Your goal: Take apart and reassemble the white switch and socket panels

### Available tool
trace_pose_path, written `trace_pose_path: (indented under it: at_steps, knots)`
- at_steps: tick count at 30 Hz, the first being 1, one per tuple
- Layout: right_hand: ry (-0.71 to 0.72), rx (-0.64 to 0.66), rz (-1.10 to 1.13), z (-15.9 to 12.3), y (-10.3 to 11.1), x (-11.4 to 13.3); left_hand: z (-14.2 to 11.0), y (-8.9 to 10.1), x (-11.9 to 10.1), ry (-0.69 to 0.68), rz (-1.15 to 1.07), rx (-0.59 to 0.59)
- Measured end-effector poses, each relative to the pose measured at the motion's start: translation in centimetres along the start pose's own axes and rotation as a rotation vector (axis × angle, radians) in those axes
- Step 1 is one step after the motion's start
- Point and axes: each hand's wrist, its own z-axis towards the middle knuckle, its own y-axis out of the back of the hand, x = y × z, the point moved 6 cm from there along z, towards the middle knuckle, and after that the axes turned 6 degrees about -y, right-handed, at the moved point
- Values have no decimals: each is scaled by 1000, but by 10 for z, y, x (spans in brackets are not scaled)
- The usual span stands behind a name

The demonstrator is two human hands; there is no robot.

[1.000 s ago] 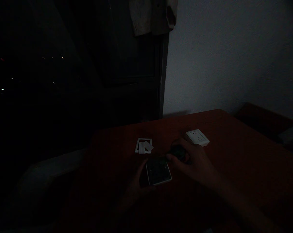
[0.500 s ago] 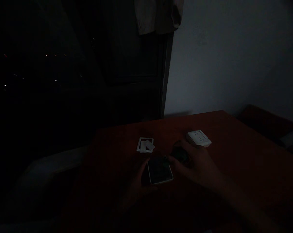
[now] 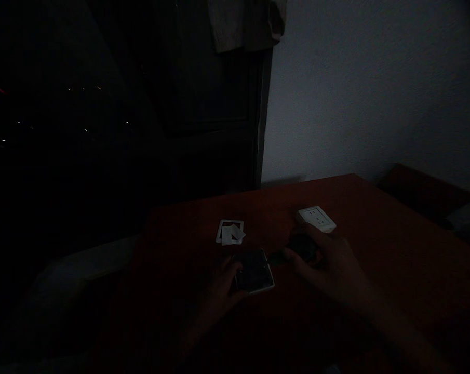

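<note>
In the dim head view, my left hand grips the left side of a square, white-edged box with a dark inside. Its fingertips lie over the upper left edge, the thumb along the lower one. My right hand is closed around a dark, bulky object, too dark to name. A narrow dark part points from it toward the box's right edge; whether they touch I cannot tell. Beyond the box lies a white square frame with small pale flat pieces on it.
A white wall socket sits on the reddish table, just beyond my right hand. Behind the table are a pale wall and a dark door or window frame. Cloth hangs at the top.
My right hand and the dark object have moved right, away from the box's corner. My left fingers have shifted onto the box's upper left edge. The whole view has shifted slightly.
</note>
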Motion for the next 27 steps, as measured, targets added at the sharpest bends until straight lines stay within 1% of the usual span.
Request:
trace_pose_path:
  at_steps: [3, 6, 8, 11, 14, 20, 22, 24, 27]
  knots:
    - [2, 17, 15, -1, -1, 0, 2, 5, -4, 3, -52, 30]
    - [22, 46, -36, -3, -5, 1, 4, 6, -8, 12, -91, 85]
    - [38, 68, -79, -5, -8, 3, 6, 7, -11, 15, -33, 102]
    - [62, 91, -113, -8, -12, 6, 8, 7, -15, 8, 100, 96]
    - [87, 83, -142, -8, -13, 10, 11, 4, -12, 38, 151, 135]
    - [102, 85, -158, -5, -13, 12, 15, 9, -3, 86, 70, 202]
    - [99, 92, -151, -5, -13, 13, 16, 11, -3, 69, 64, 205]
    - [98, 91, -151, -6, -14, 13, 18, 13, -6, 16, 81, 178]
    - [100, 78, -157, -6, -14, 13, 20, 15, -10, -70, 168, 141]
